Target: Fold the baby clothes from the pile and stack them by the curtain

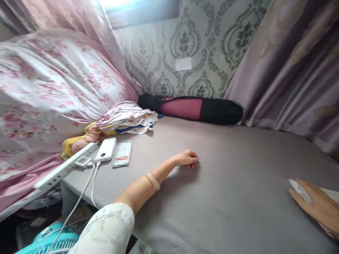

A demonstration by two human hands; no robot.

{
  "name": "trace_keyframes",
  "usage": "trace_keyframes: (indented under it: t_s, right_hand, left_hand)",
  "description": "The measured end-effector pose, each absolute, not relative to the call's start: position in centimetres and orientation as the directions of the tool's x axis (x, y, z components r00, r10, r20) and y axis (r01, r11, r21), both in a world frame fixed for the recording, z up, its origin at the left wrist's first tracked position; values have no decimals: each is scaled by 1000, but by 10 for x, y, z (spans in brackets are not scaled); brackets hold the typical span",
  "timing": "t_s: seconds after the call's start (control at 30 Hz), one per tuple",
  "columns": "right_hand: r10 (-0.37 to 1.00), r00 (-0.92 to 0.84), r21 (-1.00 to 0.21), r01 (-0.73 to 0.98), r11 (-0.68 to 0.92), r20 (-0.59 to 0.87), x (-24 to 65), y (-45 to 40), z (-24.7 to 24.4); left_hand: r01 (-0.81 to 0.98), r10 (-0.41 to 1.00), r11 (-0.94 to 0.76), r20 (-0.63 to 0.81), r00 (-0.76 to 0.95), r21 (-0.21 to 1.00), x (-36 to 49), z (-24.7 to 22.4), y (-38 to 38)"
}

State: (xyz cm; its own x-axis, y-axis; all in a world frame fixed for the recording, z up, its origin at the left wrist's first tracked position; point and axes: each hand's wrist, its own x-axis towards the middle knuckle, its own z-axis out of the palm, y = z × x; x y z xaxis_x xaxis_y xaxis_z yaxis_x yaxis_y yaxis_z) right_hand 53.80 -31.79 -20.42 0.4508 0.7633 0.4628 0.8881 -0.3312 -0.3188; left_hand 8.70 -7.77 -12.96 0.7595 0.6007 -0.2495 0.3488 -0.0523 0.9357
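Note:
My left hand reaches out over the grey bed sheet, its fingers curled and pressed together. Whether anything small is between them is hidden. On that forearm sits a pale bangle. At the right edge of the view, my right hand is partly cut off. It is closed around a flat white item, which shows beside the fingers and again behind the hand; its kind cannot be made out.
Left of my arm lie a white power bank, a blurred flat packet and a power strip with cables. Crumpled clothes and a black-and-maroon long bag lie farther back. A turquoise fan stands below the bed edge.

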Motion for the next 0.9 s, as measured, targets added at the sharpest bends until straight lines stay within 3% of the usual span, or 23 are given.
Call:
trace_keyframes:
  t_s: [0.1, 0.27, 0.37, 0.43, 0.53, 0.67, 0.73, 0.9]
  right_hand:
    - [742, 450, -291, 892, -346, 497, 514, -276, -202]
    - [879, 249, -300, 945, -129, 406, 394, -180, -179]
    - [909, 196, -340, 938, -65, 367, 316, -137, -167]
    - [918, 181, -376, 926, -39, 352, 278, -121, -162]
    - [935, 191, -411, 910, -54, 299, 244, -111, -162]
    - [934, 208, -357, 929, -96, 292, 235, -107, -174]
    - [929, 210, -347, 933, -97, 305, 238, -105, -181]
    - [918, 219, -361, 928, -92, 331, 238, -105, -186]
  left_hand:
    - [392, 636, -60, -267, 723, 918, 74, -131, -71]
    - [455, 582, -180, -278, 764, 872, 76, -130, -63]
    - [466, 564, -135, -319, 762, 874, 66, -120, -50]
    - [455, 647, -99, -291, 705, 885, 48, -108, -35]
    - [415, 872, -68, -147, 466, 907, 4, -87, -8]
    - [408, 983, -79, 2, 185, 910, -66, -61, 32]
    - [437, 989, -42, 101, -112, 898, -99, -50, 51]
    - [499, 888, 11, 221, -403, 866, -169, -29, 88]
